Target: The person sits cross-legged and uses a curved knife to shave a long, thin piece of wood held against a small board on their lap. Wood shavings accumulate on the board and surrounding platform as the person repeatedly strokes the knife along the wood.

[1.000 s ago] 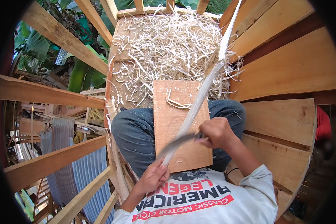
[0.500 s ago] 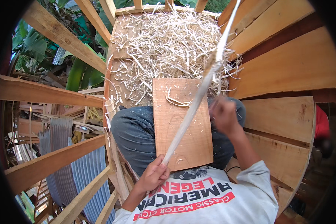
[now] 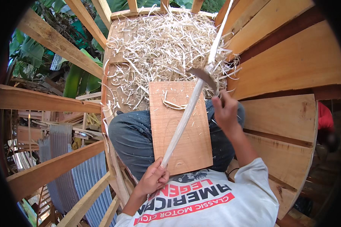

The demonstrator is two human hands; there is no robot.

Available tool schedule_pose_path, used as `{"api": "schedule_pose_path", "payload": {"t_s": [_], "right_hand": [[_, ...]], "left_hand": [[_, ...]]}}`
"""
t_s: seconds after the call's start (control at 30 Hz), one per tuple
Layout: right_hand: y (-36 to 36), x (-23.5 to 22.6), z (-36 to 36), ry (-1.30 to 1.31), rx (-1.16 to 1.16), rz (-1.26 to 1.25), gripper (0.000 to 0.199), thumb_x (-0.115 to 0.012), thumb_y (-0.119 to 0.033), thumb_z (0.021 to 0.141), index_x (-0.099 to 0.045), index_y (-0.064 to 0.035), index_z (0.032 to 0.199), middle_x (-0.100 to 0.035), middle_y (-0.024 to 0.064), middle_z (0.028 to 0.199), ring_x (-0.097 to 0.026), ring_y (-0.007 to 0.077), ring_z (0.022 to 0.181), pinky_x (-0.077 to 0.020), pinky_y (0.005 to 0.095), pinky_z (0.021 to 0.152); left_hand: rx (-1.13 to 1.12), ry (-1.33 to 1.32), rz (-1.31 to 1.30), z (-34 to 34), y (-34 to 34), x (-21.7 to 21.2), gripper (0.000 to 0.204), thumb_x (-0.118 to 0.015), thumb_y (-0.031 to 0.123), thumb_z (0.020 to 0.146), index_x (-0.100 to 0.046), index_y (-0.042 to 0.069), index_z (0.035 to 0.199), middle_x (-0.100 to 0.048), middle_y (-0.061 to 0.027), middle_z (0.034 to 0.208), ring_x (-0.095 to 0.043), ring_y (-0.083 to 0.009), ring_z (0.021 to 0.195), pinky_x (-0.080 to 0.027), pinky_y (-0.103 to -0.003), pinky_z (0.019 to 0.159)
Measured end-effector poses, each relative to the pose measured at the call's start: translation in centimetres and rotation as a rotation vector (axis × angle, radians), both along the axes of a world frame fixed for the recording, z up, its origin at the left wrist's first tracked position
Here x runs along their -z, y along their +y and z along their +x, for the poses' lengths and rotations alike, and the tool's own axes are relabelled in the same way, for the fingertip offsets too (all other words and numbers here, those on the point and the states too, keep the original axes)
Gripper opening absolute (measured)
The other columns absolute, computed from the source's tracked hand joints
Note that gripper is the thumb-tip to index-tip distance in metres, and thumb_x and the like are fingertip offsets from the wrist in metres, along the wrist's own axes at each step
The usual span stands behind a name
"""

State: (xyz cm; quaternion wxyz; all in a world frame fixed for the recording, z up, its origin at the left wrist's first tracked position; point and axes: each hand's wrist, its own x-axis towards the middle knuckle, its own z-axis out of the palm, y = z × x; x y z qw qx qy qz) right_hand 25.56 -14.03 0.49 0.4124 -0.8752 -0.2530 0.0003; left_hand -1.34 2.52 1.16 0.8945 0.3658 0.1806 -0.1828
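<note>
Right hand is closed round a knife handle; the dark curved blade is laid against the far part of the stick, just past the far edge of the board. Left hand is clamped on the near end of the stick, close to the body. The stick is run diagonally, near-left to far-right, across the board, with the far tip carried up over the planks.

Step judged: whittling, with the blade at or near the end of an outward stroke. Next move, as a judgement: blade to be brought back toward the near end and set at a shallow angle, stick to be turned slightly in the left hand so a fresh face is presented. Risk: slip of the blade toward the right thigh if the angle is too steep.

The board is laid flat on the lap across both jeans-clad legs; a few curled shavings are lying on its far half.

Containers: none proper. The slatted platform beyond the knees is acting as the catch area and is heaped with pale shavings, thickest in the middle and spilling toward the left edge.

Wide planks are seen right; corrugated sheet is seen below left.
</note>
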Motion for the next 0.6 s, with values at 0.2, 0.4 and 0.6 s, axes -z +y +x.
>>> {"api": "schedule_pose_path", "payload": {"t_s": [0.2, 0.4, 0.6], "right_hand": [[-0.9, 1.0, 1.4, 0.017, -0.060, -0.036, 0.026, -0.070, -0.024, 0.080, -0.054, -0.0051, 0.072, -0.054, 0.0137, 0.058, -0.056, 0.0308, 0.050, -0.0434, 0.0378, 0.046], [-0.8, 1.3, 3.1, -0.047, 0.002, 0.019, 0.024, -0.073, -0.021, 0.076, -0.054, -0.0085, 0.069, -0.051, 0.0086, 0.055, -0.057, 0.0265, 0.050, -0.0456, 0.0361, 0.048], [-0.7, 1.8, 1.7, -0.238, -0.141, 0.024, 0.031, -0.075, -0.027, 0.074, -0.053, -0.0064, 0.068, -0.050, 0.0111, 0.052, -0.055, 0.0267, 0.046, -0.0415, 0.0375, 0.044]], "left_hand": [[-0.045, 0.023, -0.075, 0.1, 0.1, 0.2, 0.025, -0.035, 0.036, 0.101, -0.038, 0.011, 0.099, -0.030, 0.0022, 0.054, -0.024, -0.0040, 0.039, -0.020, -0.020, 0.035], [0.003, 0.028, -0.073, 1.1, -0.7, -0.3, 0.029, -0.036, 0.039, 0.101, -0.037, 0.010, 0.099, -0.030, 0.0022, 0.054, -0.024, -0.0040, 0.038, -0.020, -0.020, 0.034], [-0.016, 0.095, -0.029, 1.4, -1.2, -0.8, 0.042, -0.034, 0.039, 0.101, -0.034, 0.007, 0.128, -0.030, 0.0029, 0.055, -0.025, -0.0044, 0.040, -0.023, -0.019, 0.037]]}}
